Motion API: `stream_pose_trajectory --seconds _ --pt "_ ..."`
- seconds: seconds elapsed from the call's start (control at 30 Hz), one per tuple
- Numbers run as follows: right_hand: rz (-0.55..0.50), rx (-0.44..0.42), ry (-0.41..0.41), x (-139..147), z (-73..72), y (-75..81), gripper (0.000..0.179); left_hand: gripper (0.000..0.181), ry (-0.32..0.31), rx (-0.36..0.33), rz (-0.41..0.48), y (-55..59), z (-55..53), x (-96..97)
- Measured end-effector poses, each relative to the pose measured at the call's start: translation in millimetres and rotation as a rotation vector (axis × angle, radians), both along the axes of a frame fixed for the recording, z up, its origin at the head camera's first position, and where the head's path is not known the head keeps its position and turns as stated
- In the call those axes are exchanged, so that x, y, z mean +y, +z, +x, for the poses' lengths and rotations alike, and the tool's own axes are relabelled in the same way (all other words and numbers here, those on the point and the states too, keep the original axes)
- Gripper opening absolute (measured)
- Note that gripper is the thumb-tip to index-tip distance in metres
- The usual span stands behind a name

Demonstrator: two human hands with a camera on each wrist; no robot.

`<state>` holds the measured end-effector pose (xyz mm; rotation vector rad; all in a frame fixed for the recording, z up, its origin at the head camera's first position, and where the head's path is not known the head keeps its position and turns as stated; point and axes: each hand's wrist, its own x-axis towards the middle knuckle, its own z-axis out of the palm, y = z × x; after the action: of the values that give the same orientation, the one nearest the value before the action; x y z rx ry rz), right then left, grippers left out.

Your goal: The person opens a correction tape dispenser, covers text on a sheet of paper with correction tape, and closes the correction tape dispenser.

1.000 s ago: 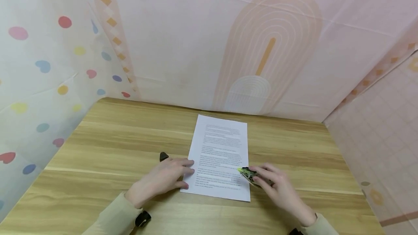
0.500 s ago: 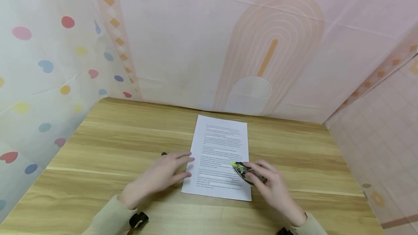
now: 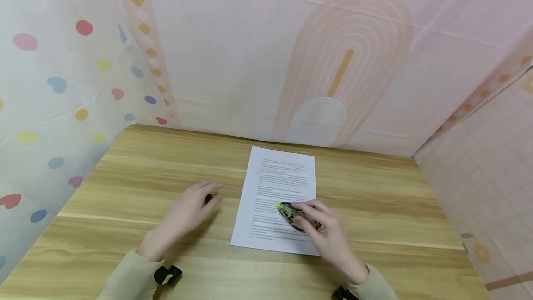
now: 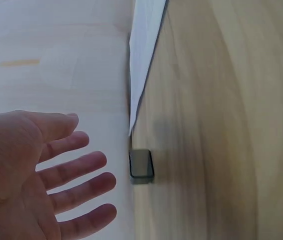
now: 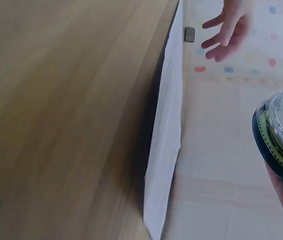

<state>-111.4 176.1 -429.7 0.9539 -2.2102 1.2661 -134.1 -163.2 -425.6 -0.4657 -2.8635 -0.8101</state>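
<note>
Yellow-green tip (image 3: 278, 204) aimed left above the printed paper (image 3: 243, 228)

From my distant seat I watch the person's right grip (image 3: 331, 235) pinch the clear plastic dispenser (image 3: 289, 215) between thumb and fingers. It is over the lower part of the paper, and the right wrist view shows it clearly apart from the paper, held in the air. The left grip (image 3: 185, 214) is wide and loose, holding nothing; it hovers near a small dark block (image 4: 141, 165) on the wooden counter (image 3: 374, 198), and in the left wrist view I see a gap between fingers and block.

For handling the dispenser well, I judge a light pinch on its sides best, so that the toothed green wheel (image 5: 265, 131) inside is not squeezed. I would want the tip in plain sight and the wrist steady, since a careless dip could mark or snag the paper.

As for direction, the tip points to the person's left and a little away from them. The dispenser's long axis runs slantwise across the printed lines, from the tip back to the end under the right grip; its exact tilt I cannot tell.
</note>
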Motion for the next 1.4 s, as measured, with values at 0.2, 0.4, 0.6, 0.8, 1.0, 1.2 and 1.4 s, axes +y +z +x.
stream_pose_trajectory --seconds 0.2,0.4,0.6,0.8,1.0,1.2,1.4 --pt "0.015 -0.049 0.000 -14 -0.8 2.6 0.035 0.031 0.017 -0.035 -0.032 -3.0 -6.6 -9.3" --pt "0.007 -0.077 0.022 -25 -2.6 3.5 0.032 0.031 0.021 -0.039 -0.056 -11.3 -12.4 -17.0" --pt "0.014 -0.093 0.019 -35 -4.6 3.0 0.031 0.029 0.009 -0.047 -0.091 -15.2 -13.1 -21.0" --pt "0.016 -0.106 0.026 -47 -6.6 4.1 0.030 0.029 -0.008 -0.057 -0.121 -14.3 -12.5 -21.8" --pt "0.016 -0.122 0.049 -58 -8.7 5.4 0.029 0.017 -0.018 -0.044 -0.172 -13.4 -11.8 -20.3" --pt "-0.007 -0.139 0.071 -68 -9.5 6.3 0.028 0.012 -0.051 -0.014 -0.156 -10.5 -8.9 -14.0" --pt "-0.023 -0.148 0.066 -73 -9.6 9.5 0.028 0.015 -0.048 -0.043 0.105 0.0 -7.5 -4.6"
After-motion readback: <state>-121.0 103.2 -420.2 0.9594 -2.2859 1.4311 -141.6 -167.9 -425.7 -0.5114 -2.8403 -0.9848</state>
